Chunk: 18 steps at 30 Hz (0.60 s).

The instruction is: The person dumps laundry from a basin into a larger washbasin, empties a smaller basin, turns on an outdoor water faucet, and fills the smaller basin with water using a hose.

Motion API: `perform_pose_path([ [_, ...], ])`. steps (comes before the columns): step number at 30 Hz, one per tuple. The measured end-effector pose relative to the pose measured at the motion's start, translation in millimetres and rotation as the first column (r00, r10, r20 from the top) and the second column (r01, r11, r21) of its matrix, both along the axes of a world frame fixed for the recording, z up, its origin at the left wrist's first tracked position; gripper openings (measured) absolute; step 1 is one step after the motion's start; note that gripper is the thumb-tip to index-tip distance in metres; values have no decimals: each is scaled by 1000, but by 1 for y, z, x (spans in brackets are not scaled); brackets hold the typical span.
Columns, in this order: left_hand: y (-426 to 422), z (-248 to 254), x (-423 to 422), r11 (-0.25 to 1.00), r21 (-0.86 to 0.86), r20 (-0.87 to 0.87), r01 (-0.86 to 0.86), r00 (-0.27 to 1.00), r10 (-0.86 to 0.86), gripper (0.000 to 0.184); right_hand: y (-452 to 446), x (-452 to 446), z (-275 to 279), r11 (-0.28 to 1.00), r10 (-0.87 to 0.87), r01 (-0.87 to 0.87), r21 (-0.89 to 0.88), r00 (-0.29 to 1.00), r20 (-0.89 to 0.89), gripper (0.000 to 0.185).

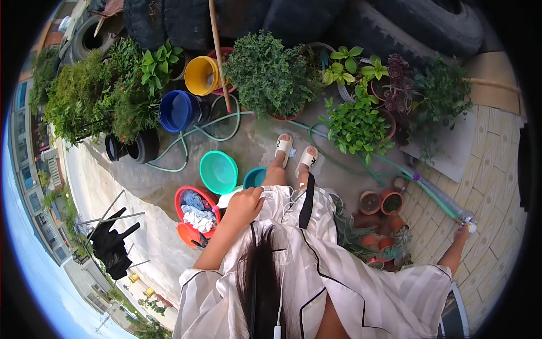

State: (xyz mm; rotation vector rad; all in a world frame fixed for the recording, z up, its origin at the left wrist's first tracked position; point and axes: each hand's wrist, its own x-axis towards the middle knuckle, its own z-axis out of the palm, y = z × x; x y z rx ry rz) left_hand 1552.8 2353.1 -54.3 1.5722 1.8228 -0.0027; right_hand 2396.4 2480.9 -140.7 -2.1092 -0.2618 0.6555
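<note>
My left hand (244, 204) is in front of my pale striped shorts (282, 200), its fingers curled over. Whatever they may hold is hidden. Out to the far right, my right hand (462, 230) is closed on the tap (467, 217), small in view. A green hose (437, 198) runs from the tap across the ground to the plants and buckets. Left of my legs stand a green basin (218, 172) and a partly hidden teal basin (255, 177). Beside them, a red basin (184, 206) holds blue and white clothes (197, 213).
A blue bucket (176, 111) and yellow bucket (200, 75) stand among potted plants (271, 73). A wooden pole (217, 51) leans there. Large tyres (418, 34) line the back. Terracotta pots (390, 201) stand near my right side. Black clothing (113, 243) hangs on a rack at left.
</note>
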Motion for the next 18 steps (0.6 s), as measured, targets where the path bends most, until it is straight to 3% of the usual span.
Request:
perform_pose_path([
  [4,-9,-1,-7,1000,-12,-27,-18,999,18,18,-4,1,1,950,99,-33,-312,975,198,35],
  [6,-15,-1,-14,999,-8,-34,-36,999,36,18,2,-6,5,772,312,-4,-636,874,373,38],
  [7,-19,-2,-18,999,-6,-30,-49,998,49,18,10,-23,9,635,441,96,-766,769,462,39],
  [8,-22,-3,-22,998,-1,-24,-62,998,62,18,23,-49,13,566,503,213,-796,676,539,41],
  [11,-31,-9,-38,994,9,4,-106,994,106,18,74,-249,38,658,464,464,-593,371,805,50],
  [12,-34,-12,-45,992,13,13,-124,992,124,18,82,-240,1,692,605,300,-656,254,754,56],
  [13,-39,-16,-54,987,44,4,-154,988,154,19,87,-268,-34,810,584,-1,-587,92,806,50],
  [14,-48,-19,-61,980,72,-3,-185,983,186,19,88,-336,-45,746,631,-320,-585,55,774,43],
  [15,-56,-22,-71,971,100,-9,-216,976,218,20,92,-398,-62,576,729,-601,-554,71,681,39],
  [18,-85,-32,-108,948,111,-18,-299,953,303,20,60,-605,-80,29,910,-854,-520,-193,368,34],
])
